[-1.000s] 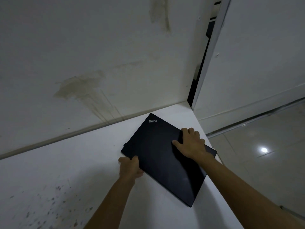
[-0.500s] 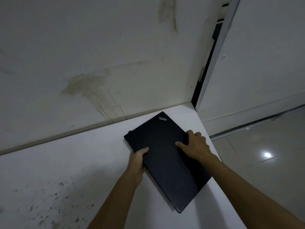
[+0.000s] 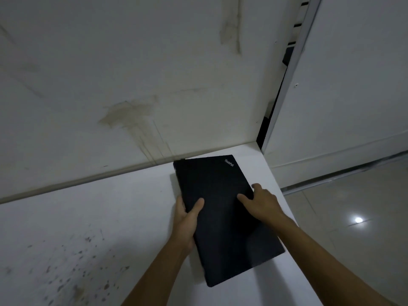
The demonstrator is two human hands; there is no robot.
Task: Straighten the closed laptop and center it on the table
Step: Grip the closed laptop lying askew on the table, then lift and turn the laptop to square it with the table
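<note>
The closed black laptop (image 3: 218,206) lies on the white table (image 3: 106,217) near its far right corner, long side running away from me, a small logo at its far right corner. My left hand (image 3: 186,219) grips its left edge, thumb on the lid and fingers under the edge. My right hand (image 3: 261,200) holds the right edge, fingers spread over the lid. The near end of the laptop casts a shadow, so it looks slightly raised.
The table meets a stained white wall (image 3: 132,85) at the back. Its right edge (image 3: 293,221) drops to a glossy tiled floor (image 3: 357,217). A white door panel (image 3: 353,85) stands at the right. Dark specks mark the tabletop at the near left.
The laptop has turned clockwise from a diagonal pose to nearly lengthwise, its far end now close to the wall. Both hands kept hold of its edges and moved with it.
</note>
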